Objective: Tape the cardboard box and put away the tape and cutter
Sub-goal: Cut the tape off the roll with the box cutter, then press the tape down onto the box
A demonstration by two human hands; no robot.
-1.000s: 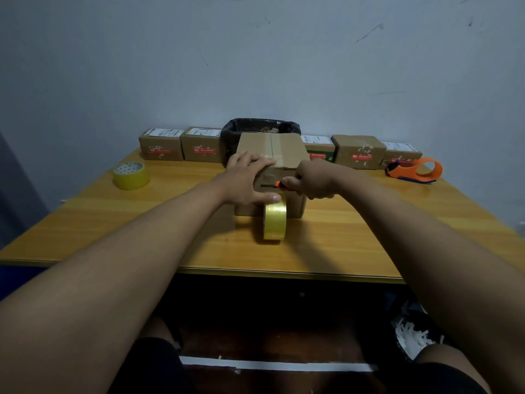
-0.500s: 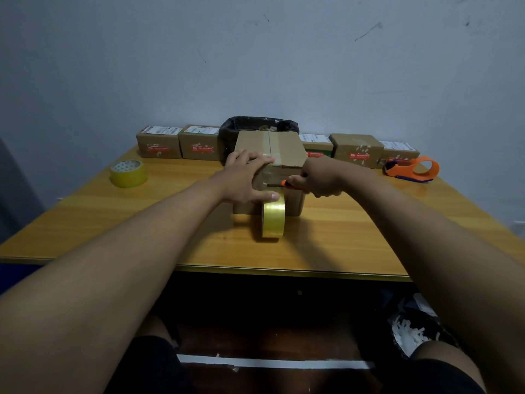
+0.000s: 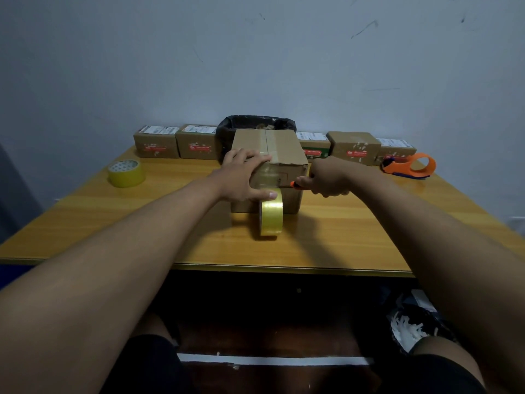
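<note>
The cardboard box (image 3: 270,163) is sitting in the middle of the wooden table (image 3: 355,237), its top seam already covered with a strip of clear tape. The left hand (image 3: 241,177) is pressing on the box's near top edge, fingers spread flat over the corner and thumb reaching down the front face. Hanging from that front face, the roll of tape (image 3: 271,216) is standing on edge on the table just in front of the box — touching the thumb. To the right of the box, the right hand (image 3: 326,177) is closing its fingers tightly around the cutter (image 3: 294,185), whose orange tip is meeting the box's front face. Far left of the box a second yellow roll (image 3: 126,173) is lying flat; far right, an orange tape dispenser (image 3: 410,166) is resting.
</note>
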